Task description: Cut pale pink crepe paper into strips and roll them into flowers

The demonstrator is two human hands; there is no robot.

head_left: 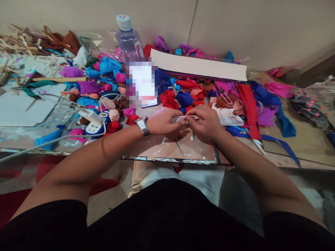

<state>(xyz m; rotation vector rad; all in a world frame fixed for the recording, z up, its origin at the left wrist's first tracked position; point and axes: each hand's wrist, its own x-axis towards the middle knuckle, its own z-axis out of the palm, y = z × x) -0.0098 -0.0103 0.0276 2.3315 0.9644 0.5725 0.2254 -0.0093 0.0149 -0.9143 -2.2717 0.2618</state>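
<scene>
My left hand (164,121), with a metal watch (142,126) on the wrist, pinches the left end of a thin whitish strip (180,119) near the table's front. My right hand (205,121) meets it fingertip to fingertip and pinches the same strip from the right. The fingers hide part of the strip. Behind my hands lie crumpled red (169,100) and dark blue (184,99) paper pieces. Pale crumpled paper (226,115) lies just right of my right hand.
A lit phone (143,82) stands before a bottle (128,38). A white cable (56,138) and power socket (94,127) are at left. Scissors (225,97), a red strip (248,108) and a blue strip (277,140) lie right. A long cream board (197,65) rests behind.
</scene>
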